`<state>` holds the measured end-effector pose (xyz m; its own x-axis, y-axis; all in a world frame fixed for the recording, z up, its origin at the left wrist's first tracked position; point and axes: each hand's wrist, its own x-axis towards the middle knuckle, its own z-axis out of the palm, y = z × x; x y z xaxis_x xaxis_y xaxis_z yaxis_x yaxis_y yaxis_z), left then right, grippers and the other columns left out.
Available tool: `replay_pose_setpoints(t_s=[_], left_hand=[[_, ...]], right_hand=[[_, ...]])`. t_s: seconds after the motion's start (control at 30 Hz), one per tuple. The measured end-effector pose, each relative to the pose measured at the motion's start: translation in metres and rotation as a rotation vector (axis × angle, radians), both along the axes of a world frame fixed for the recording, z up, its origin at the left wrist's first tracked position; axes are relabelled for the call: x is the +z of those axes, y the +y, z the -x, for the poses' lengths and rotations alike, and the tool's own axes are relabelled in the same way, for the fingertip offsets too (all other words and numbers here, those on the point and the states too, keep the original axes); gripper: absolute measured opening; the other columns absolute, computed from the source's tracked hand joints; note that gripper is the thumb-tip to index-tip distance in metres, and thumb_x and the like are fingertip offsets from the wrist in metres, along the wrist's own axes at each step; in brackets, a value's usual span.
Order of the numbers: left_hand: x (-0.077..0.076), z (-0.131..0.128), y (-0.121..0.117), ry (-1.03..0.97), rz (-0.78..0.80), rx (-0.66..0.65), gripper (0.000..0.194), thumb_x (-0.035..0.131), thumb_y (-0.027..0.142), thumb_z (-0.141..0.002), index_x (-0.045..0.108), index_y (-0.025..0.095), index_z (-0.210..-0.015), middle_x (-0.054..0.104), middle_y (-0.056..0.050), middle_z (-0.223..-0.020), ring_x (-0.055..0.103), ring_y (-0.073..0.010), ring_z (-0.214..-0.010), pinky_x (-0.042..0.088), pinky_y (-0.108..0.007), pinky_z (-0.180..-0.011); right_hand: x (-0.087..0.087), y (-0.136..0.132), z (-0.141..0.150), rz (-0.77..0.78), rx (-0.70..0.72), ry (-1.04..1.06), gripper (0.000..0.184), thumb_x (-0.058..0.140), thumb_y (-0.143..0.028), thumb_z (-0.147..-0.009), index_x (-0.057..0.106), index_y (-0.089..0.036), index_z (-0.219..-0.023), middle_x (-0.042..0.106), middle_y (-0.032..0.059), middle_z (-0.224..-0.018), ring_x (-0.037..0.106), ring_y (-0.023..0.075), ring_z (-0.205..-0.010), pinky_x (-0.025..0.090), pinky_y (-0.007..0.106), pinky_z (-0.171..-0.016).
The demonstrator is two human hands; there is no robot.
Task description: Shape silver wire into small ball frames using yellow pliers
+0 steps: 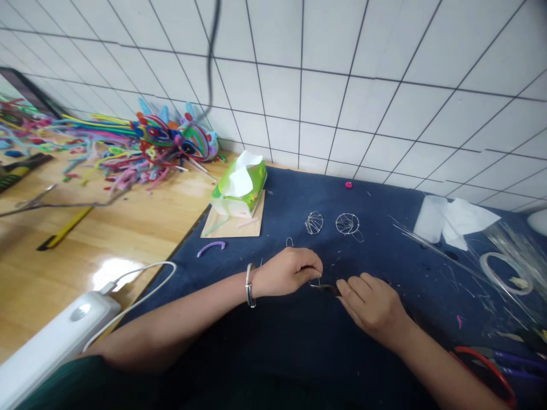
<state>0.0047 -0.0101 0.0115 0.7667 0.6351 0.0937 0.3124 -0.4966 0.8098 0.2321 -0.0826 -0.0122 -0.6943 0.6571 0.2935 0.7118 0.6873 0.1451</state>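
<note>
The navy cloth (290, 341) spans the middle. At eight o'clock from the hands lies a white power strip (60, 341). The right hand (371, 302) is closed around a slim dark tool, its tip just beside the left hand (290, 270), whose fingertips pinch a thin wire (318, 281). Next in size, the green tissue pack (245, 185) sits at ten o'clock; two small wire rings (347, 224) lie around twelve to one.
</note>
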Motion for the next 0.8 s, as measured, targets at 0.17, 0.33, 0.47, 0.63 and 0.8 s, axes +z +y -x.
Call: replay_pose_setpoints(t_s=[0.17, 0.33, 0.47, 0.63, 0.8], left_hand=[[0.0016, 0.0022, -0.002, 0.004, -0.178, -0.108, 0.018, 0.04, 0.01, -0.085, 0.057, 0.013, -0.085, 0.06, -0.005, -0.083, 0.055, -0.0126, -0.079, 0.044, -0.023, -0.073], [-0.0006, 0.0038, -0.0027, 0.091, -0.227, -0.17, 0.02, 0.038, 0.011, -0.085, 0.057, 0.015, -0.089, 0.06, -0.006, -0.088, 0.056, -0.0139, -0.078, 0.044, -0.025, -0.072], [-0.0028, 0.003, -0.0034, 0.141, -0.281, -0.191, 0.02, 0.037, 0.012, -0.085, 0.057, 0.015, -0.09, 0.06, -0.006, -0.086, 0.056, -0.0146, -0.076, 0.044, -0.025, -0.071], [-0.0052, 0.0017, -0.0054, 0.163, -0.324, -0.187, 0.02, 0.038, 0.011, -0.085, 0.057, 0.015, -0.09, 0.06, -0.006, -0.085, 0.056, -0.0144, -0.077, 0.044, -0.025, -0.073], [-0.0006, 0.0017, -0.0047, 0.135, -0.281, -0.157, 0.019, 0.038, 0.013, -0.087, 0.057, 0.015, -0.09, 0.06, -0.005, -0.088, 0.056, -0.0132, -0.078, 0.044, -0.023, -0.072]], right_hand=[[-0.0002, -0.0017, 0.0034, 0.105, -0.045, 0.058, 0.02, 0.05, -0.024, -0.083, 0.059, -0.015, -0.098, 0.052, 0.0029, -0.07, 0.046, 0.0139, -0.066, 0.037, 0.028, -0.059], [-0.0016, -0.0022, 0.0055, 0.213, -0.059, 0.126, 0.017, 0.048, -0.024, -0.084, 0.059, -0.016, -0.094, 0.053, 0.0031, -0.072, 0.048, 0.0132, -0.067, 0.038, 0.027, -0.06], [-0.0024, -0.0027, 0.0053, 0.259, -0.069, 0.167, 0.015, 0.048, -0.024, -0.084, 0.059, -0.017, -0.092, 0.053, 0.003, -0.074, 0.049, 0.013, -0.068, 0.039, 0.026, -0.062], [-0.0036, -0.0036, 0.0045, 0.297, -0.074, 0.184, 0.014, 0.049, -0.023, -0.084, 0.059, -0.017, -0.091, 0.053, 0.003, -0.074, 0.05, 0.0128, -0.069, 0.039, 0.025, -0.062], [-0.0067, -0.0028, 0.0057, 0.273, -0.097, 0.201, 0.015, 0.049, -0.025, -0.084, 0.059, -0.017, -0.092, 0.055, 0.0037, -0.077, 0.05, 0.0139, -0.071, 0.039, 0.027, -0.064]])
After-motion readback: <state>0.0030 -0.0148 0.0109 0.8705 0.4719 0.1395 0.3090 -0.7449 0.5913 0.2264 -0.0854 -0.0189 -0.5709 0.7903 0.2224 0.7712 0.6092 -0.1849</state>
